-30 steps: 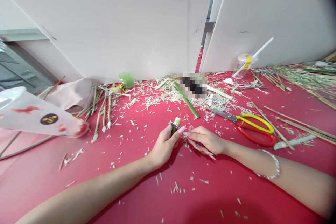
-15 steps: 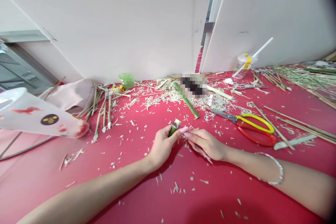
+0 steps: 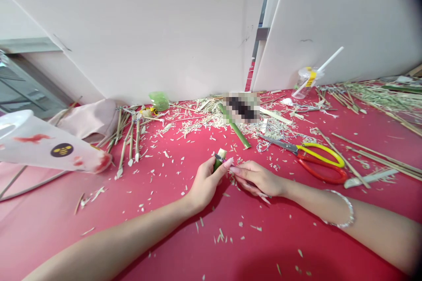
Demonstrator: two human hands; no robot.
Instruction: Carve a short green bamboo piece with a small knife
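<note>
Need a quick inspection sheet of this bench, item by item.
surface: red table covering, littered with shavings
job's things: short green bamboo piece with a small metal blade against its top
clutter: bamboo shavings, bundled bamboo sticks, long green bamboo stick, yellow-and-red-handled scissors
hands: left hand grips the bamboo piece; right hand sits beside it, fingers curled, any hold unclear
cables: nothing seen
surroundings: white partition panels, plastic cup with white straw, pink fabric bag
</note>
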